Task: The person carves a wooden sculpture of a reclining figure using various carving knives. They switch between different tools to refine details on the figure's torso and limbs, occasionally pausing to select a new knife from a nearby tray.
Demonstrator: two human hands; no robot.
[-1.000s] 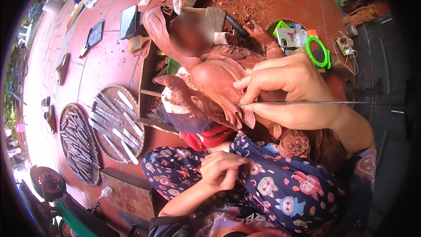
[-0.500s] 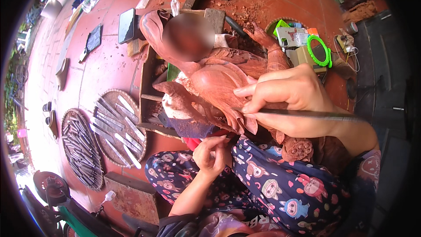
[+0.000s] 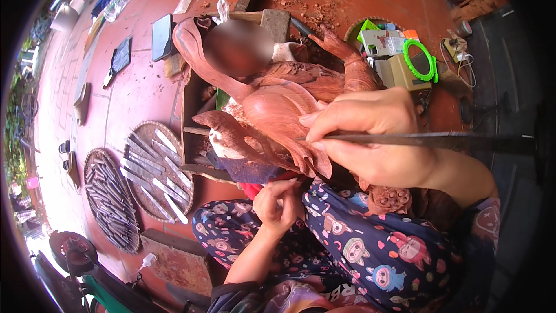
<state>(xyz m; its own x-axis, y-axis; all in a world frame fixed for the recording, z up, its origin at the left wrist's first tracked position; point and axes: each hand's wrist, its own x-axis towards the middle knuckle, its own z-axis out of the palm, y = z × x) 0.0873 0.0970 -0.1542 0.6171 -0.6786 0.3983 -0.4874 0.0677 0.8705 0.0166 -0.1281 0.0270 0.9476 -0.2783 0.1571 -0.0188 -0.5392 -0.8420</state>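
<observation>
A reddish-brown wooden statue (image 3: 269,107) lies tilted in front of me, with carved robe folds and a raised carved hand. My right hand (image 3: 370,133) grips a long, thin, dark carving blade (image 3: 463,140), which runs back past my wrist to the right. Its tip meets the folds low on the statue's chest, where my thumb and fingers pinch close to the wood. Below the statue, by my knee, my left hand (image 3: 277,204) is loosely curled, and no tool shows in it. A blue cloth (image 3: 249,171) sits beneath the carving.
At left, one round woven tray (image 3: 190,200) carries flat blades, and another (image 3: 139,237) is heaped with dark tools. A wooden frame (image 3: 186,110) borders the statue. Beyond lie a phone (image 3: 162,37) and wood chips (image 3: 313,0). A green-rimmed mirror (image 3: 420,61) stands at right.
My right hand and the carving blade have shifted slightly left along the robe folds, and the blade lies more level. My left hand keeps its place. The whole view has shifted a little.
</observation>
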